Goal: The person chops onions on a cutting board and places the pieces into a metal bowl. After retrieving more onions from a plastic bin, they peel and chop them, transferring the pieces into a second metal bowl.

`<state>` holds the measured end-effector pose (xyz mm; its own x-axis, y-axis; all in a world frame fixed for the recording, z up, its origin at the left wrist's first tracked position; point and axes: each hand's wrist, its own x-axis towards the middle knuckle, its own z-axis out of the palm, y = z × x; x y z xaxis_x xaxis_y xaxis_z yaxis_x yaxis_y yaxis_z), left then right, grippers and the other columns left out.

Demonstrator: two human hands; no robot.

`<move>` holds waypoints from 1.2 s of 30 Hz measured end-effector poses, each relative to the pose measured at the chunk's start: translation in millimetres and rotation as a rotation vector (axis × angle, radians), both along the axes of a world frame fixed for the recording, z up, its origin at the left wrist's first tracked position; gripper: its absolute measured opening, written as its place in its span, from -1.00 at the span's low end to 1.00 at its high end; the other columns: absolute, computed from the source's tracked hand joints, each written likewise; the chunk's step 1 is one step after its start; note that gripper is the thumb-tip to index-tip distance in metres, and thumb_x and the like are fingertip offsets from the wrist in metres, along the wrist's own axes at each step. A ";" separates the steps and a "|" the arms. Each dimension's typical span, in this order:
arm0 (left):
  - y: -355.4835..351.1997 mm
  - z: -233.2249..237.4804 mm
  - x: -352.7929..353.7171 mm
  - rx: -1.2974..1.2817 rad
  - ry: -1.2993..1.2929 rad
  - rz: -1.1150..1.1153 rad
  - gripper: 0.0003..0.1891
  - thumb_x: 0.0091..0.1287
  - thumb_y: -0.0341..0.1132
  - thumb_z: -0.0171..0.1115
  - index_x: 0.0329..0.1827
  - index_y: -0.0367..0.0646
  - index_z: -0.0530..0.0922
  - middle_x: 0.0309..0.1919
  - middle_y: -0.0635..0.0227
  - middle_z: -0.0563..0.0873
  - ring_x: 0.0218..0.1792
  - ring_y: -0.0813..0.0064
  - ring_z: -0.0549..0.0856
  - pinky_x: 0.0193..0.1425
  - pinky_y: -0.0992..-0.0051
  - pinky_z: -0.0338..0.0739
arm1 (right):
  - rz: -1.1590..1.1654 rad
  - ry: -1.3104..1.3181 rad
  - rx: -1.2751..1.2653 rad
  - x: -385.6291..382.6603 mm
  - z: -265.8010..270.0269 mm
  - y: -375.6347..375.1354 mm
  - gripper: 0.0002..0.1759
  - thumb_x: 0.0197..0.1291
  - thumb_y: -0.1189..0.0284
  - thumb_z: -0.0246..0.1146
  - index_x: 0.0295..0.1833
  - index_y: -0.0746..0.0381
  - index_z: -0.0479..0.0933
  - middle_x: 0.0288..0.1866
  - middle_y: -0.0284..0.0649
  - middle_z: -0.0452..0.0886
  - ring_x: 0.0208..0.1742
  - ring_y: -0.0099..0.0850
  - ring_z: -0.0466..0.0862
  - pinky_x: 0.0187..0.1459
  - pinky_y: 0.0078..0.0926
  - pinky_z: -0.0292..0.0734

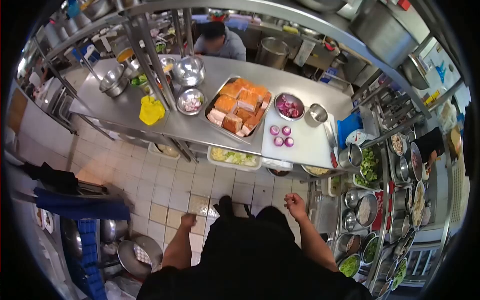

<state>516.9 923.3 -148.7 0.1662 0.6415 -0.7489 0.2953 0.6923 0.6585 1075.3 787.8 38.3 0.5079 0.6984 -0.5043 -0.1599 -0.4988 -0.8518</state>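
My left hand [188, 221] hangs over the tiled floor, closed like a fist, with nothing visible in it. My right hand [295, 202] is raised on the other side of my body, fingers curled in and apparently bare. Both hands are away from the steel counter [187, 134]. On its white cutting board [270, 145] several peeled red onions [286, 130] stand in a cluster. A bowl of cut red onion [289, 106], a small steel pot [316, 115] and a knife [331, 142] with a red handle are also there.
Left of the board sits a tray of large meat blocks [240, 106], then a bowl [191, 101] and a yellow bag [151, 110]. Ingredient shelves [385, 200] stand at right. A pot holding eggs [135, 255] is low at left. Another person [220, 42] is behind the counter.
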 end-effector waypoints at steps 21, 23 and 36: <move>75.5 113.4 255.0 0.648 0.304 -0.030 -0.77 0.44 -0.34 0.47 0.08 -0.23 0.74 -0.15 0.29 0.84 -0.15 0.45 0.80 0.01 0.43 0.70 | 0.084 -1.239 0.080 227.3 91.4 47.3 -0.67 0.28 0.47 0.39 0.15 0.19 0.60 0.08 0.03 0.68 0.15 0.06 0.65 0.19 0.02 0.56; 89.0 147.1 318.4 0.654 0.068 -0.021 -0.72 0.44 -0.35 0.48 0.13 -0.26 0.72 -0.09 0.28 0.84 -0.07 0.42 0.80 0.11 0.40 0.71 | 0.128 -1.251 0.063 246.5 83.9 58.6 -0.58 0.24 0.47 0.41 0.21 0.19 0.56 0.18 0.05 0.64 0.25 0.12 0.60 0.26 0.08 0.52; 127.6 276.8 464.6 0.757 -0.191 -0.588 -0.64 0.44 -0.31 0.48 0.23 -0.20 0.68 0.04 0.19 0.83 -0.12 0.37 0.84 -0.03 0.35 0.71 | 0.079 -0.781 -0.488 251.6 66.5 69.5 -0.39 0.16 0.37 0.39 0.30 0.27 0.40 0.25 0.19 0.66 0.23 0.21 0.71 0.26 0.10 0.63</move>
<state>981.5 1050.9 128.1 0.6894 0.7174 -0.1001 0.3002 -0.1571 0.9408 1326.9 857.3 104.8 0.7876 0.5454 -0.2867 0.4210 -0.8161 -0.3959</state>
